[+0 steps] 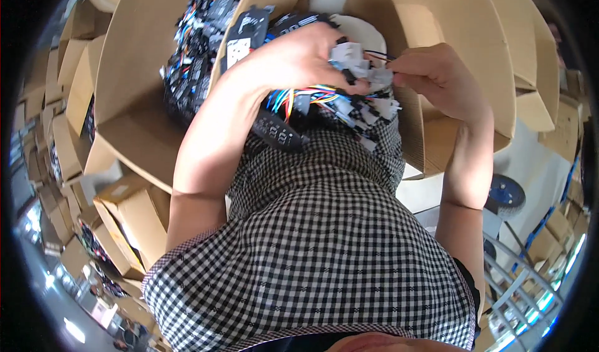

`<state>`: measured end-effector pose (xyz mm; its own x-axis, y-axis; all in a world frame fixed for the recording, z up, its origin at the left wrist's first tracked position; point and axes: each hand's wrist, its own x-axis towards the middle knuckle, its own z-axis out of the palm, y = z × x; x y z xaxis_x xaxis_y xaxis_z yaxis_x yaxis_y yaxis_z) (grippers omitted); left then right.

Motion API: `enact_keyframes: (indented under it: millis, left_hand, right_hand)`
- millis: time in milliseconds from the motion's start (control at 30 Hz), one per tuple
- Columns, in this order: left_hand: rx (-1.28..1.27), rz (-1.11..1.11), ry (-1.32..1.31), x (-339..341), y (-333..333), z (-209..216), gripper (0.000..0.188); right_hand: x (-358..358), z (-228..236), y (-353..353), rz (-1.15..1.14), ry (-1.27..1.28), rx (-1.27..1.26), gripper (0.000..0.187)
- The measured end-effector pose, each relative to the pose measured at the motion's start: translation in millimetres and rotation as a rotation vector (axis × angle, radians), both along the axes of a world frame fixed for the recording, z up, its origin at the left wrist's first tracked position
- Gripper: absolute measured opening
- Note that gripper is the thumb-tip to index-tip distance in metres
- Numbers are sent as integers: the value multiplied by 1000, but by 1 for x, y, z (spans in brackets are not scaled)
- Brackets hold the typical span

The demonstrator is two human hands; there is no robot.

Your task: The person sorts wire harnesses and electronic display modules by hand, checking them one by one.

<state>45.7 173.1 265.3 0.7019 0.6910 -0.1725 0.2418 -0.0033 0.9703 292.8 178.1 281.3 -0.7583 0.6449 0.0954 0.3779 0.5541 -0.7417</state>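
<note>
At twelve o'clock the left hand (315, 59) holds white plugs (349, 55); at two, the right hand (440, 77) pinches narrowly, its catch unclear. Uneven pulling could tangle the coloured wires (290, 99).

Counted one left hand (306, 56), one right hand (433, 74), one checked apron (349, 240), one blue-hubbed wheel (506, 193); found white connectors (348, 57) too crowded to number.

The left hand (302, 56) is spreading its thumb (354, 87) below its partly hidden fingers, its wrist lying to their left. Just right of those fingers, the right hand (443, 81) is pinching, its fingers (412, 65) pointing left. The left forearm (212, 130) and right forearm (470, 165) are slanting below the fingers.
</note>
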Motion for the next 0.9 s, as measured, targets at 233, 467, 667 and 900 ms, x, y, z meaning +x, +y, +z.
enact_keyframes:
  millis: [233,467,667,900]
  left_hand:
    - [71,45,107,2,-6,6,35]
    - [135,16,210,3,-8,11,37]
    - [470,105,547,-4,-28,16,53]
    - [178,519,382,-48,-94,99,16]
  right_hand:
    - [-19,10,-17,-232,-236,-189,13]
    - [-20,-3,-24,-220,-170,-182,13]
    - [-10,-9,-30,-291,-31,-133,12]
    - [48,-44,-55,-634,204,-491,14]
